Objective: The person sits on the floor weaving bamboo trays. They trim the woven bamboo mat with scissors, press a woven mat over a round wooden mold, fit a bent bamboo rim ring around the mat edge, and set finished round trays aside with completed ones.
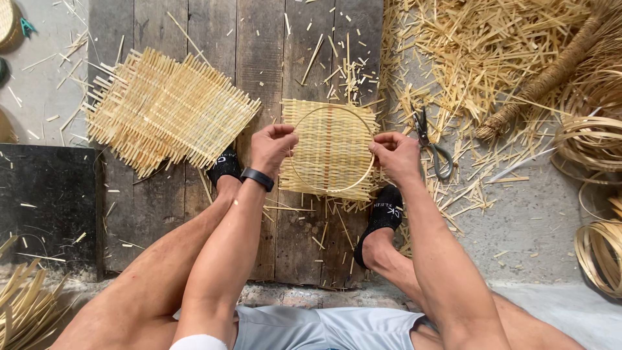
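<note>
Between the two hands, over the dark wooden boards (214,39), lay a small woven bamboo mat (332,139) with a thin bamboo ring (332,107) set on top of it. The left hand (272,146) pinched the mat's left edge and the right hand (395,155) pinched its right edge, each closed on ring and mat together as far as could be seen; the hands were apart, the mat spanning the gap. The mat sat straight ahead of the person, just beyond the two black-socked feet, neither hand nearer than the other. Its strips ran away from the person, and the ring's curve almost reached the mat's sides. A black band (257,178) circled the left wrist.

A larger woven mat (165,110) rested on the boards to the left, near but apart from the held one, turned at a slant with frayed strip ends all round. Scissors (433,146) lay on the floor just beside the right hand, handles toward the person. Loose bamboo offcuts (492,45) heaped up at upper right, and coils of bamboo strip (599,253) sat at the far right edge. No packages, labels or signs showed apart from small pale lettering on the socks, too small to matter
</note>
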